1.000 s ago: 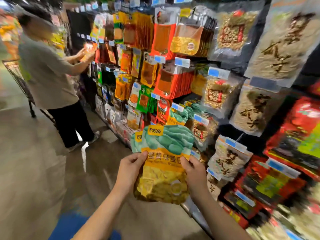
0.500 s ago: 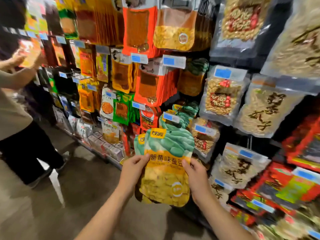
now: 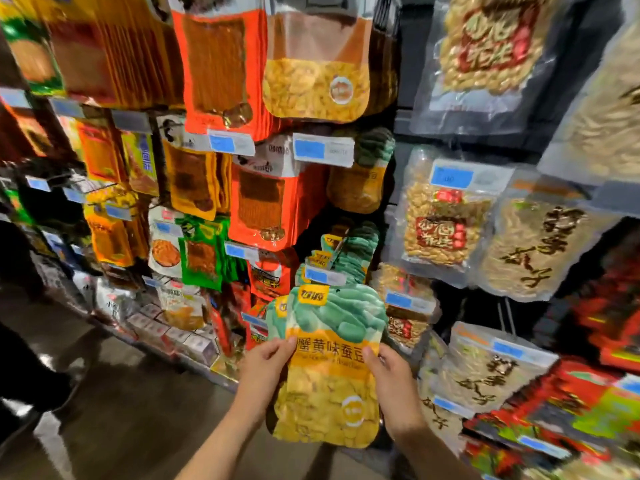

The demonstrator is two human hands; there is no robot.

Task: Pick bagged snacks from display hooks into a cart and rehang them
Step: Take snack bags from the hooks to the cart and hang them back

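Observation:
I hold a green-and-yellow snack bag upright in front of the display, low centre in the head view. A second bag of the same kind shows just behind its left edge. My left hand grips the bags' left side, thumb on the front. On the right side, my right hand pinches the edge. Just above and behind, more bags of the same kind hang on a hook with a blue price tag.
The wall is packed with hanging bags: orange packs upper centre, clear peanut bags to the right, red packs lower right. Boxes line the bottom shelf. A person's dark leg stands at the left on the grey floor.
The view has swung right and closer to the display. Both hands have raised the bags toward the hook of matching green bags. The other person has nearly left the view.

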